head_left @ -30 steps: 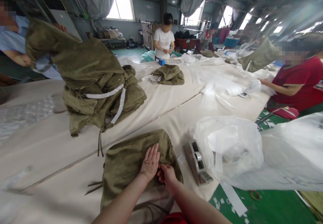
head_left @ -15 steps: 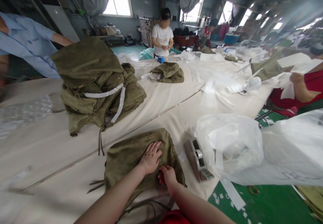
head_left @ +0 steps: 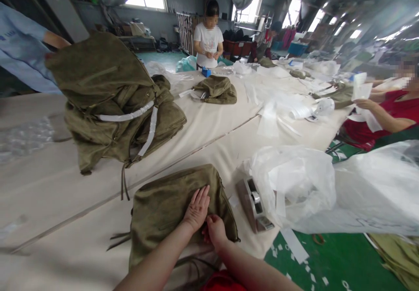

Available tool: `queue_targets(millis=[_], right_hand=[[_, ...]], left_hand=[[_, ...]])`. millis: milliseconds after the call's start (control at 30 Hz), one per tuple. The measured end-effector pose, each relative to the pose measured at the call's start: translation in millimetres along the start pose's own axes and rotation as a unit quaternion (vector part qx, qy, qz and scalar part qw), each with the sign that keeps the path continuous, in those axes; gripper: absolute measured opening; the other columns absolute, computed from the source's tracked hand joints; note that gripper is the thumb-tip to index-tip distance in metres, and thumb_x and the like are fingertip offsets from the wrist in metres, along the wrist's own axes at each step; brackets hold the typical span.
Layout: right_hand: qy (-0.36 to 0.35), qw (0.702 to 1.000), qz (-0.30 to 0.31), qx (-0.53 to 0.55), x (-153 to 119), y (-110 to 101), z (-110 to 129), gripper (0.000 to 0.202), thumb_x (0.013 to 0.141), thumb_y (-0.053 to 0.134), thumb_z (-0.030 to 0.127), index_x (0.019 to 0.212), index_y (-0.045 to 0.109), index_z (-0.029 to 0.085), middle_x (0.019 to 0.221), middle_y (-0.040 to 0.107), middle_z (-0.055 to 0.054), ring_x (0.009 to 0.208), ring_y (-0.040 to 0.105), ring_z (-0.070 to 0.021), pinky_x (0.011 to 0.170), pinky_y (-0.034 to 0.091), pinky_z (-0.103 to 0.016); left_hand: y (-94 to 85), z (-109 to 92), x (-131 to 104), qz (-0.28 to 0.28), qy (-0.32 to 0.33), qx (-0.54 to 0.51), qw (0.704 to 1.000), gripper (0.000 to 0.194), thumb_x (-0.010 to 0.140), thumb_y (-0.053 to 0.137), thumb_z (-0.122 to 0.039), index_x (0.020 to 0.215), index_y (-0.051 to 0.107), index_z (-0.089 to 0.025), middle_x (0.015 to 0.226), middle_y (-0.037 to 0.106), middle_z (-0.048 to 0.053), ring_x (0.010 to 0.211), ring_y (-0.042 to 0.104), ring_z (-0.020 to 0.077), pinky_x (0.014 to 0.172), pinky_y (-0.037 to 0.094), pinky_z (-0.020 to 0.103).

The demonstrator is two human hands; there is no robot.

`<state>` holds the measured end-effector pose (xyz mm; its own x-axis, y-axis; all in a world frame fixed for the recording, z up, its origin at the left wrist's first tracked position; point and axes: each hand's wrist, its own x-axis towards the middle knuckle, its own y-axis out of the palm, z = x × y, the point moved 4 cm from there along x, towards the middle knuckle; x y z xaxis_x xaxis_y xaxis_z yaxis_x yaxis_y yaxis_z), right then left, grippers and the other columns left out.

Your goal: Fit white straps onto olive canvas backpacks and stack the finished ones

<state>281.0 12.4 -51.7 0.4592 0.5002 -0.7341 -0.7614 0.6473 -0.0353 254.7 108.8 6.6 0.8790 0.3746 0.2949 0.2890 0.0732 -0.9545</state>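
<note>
An olive green bag (head_left: 163,203) lies flat on the cloth-covered table in front of me. My left hand (head_left: 197,209) rests on top of it, palm down, with its fingers stretched out and holding nothing. Close to its right, my right hand (head_left: 215,231) is at the bag's near part with its fingers curled. Whatever those fingers may grip is hidden. A grey tape dispenser (head_left: 256,206) stands just right of the bag.
A pile of olive bags (head_left: 111,103) sits at the left, with a person's arm behind it. A smaller bag (head_left: 216,89) lies farther back. Clear plastic bags (head_left: 294,186) spread at the right. Other people (head_left: 208,42) stand or sit around the table (head_left: 203,144).
The view has shifted slightly. My left hand's fingers have drawn closer together on the bag. At the right, the person in red has lowered the white sheets and moved them back from the table's near side.
</note>
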Motion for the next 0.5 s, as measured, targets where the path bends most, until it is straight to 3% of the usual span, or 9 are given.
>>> queue_targets(millis=[67, 133, 200, 300, 400, 500], right_hand=[[-0.023, 0.999, 0.0, -0.039, -2, -3, 1, 0.021, 0.091, 0.037, 0.03, 0.083, 0.052, 0.019, 0.05, 0.055, 0.003, 0.033, 0.046, -0.0131, 0.035, 0.033, -0.023], [-0.104, 0.988, -0.021, -0.11, -5, -8, 9, 0.02, 0.09, 0.04, 0.032, 0.079, 0.054, 0.02, 0.059, 0.06, -0.001, 0.042, 0.054, -0.015, 0.043, 0.038, -0.025], [-0.224, 0.952, -0.052, -0.201, -12, -13, 23, 0.018, 0.087, 0.048, 0.034, 0.078, 0.056, 0.02, 0.069, 0.065, -0.004, 0.057, 0.06, -0.017, 0.054, 0.043, -0.026], [-0.341, 0.884, -0.071, -0.313, -21, -14, 41, 0.016, 0.083, 0.056, 0.036, 0.08, 0.06, 0.02, 0.076, 0.067, -0.004, 0.071, 0.062, -0.0182, 0.065, 0.042, -0.025], [-0.368, 0.845, -0.078, -0.38, -23, -8, 49, 0.02, 0.085, 0.057, 0.038, 0.078, 0.062, 0.02, 0.075, 0.067, -0.004, 0.071, 0.062, -0.0171, 0.064, 0.04, -0.024], [-0.365, 0.825, -0.091, -0.421, -22, -3, 53, 0.024, 0.087, 0.055, 0.039, 0.075, 0.062, 0.02, 0.073, 0.067, -0.004, 0.069, 0.062, -0.0164, 0.061, 0.037, -0.023]], left_hand=[[-8.4, 7, -8, 0.012, -0.036, -0.019, 0.999, 0.034, 0.082, 0.052, -0.023, 0.113, 0.064, -0.015, 0.151, 0.04, 0.011, 0.137, 0.038, 0.0243, 0.116, 0.024, 0.041], [-20.1, 19, -26, 0.015, -0.066, -0.027, 0.997, 0.052, 0.08, 0.059, -0.037, 0.126, 0.057, -0.014, 0.153, 0.034, 0.014, 0.139, 0.034, 0.0287, 0.117, 0.022, 0.045], [-30.9, 34, -54, 0.006, -0.101, -0.016, 0.995, 0.074, 0.077, 0.06, -0.048, 0.139, 0.044, -0.01, 0.154, 0.03, 0.018, 0.14, 0.031, 0.0322, 0.116, 0.021, 0.048], [-40.1, 50, -98, -0.006, -0.147, 0.012, 0.989, 0.084, 0.079, 0.056, -0.054, 0.146, 0.033, -0.008, 0.153, 0.031, 0.02, 0.139, 0.031, 0.0335, 0.116, 0.018, 0.05], [-41.0, 51, -122, -0.006, -0.163, 0.028, 0.986, 0.078, 0.084, 0.052, -0.053, 0.146, 0.034, -0.01, 0.153, 0.032, 0.02, 0.14, 0.032, 0.0322, 0.116, 0.016, 0.05], [-38.6, 48, -126, -0.009, -0.174, 0.033, 0.984, 0.071, 0.086, 0.05, -0.048, 0.145, 0.037, -0.01, 0.152, 0.034, 0.019, 0.14, 0.032, 0.031, 0.116, 0.017, 0.05]])
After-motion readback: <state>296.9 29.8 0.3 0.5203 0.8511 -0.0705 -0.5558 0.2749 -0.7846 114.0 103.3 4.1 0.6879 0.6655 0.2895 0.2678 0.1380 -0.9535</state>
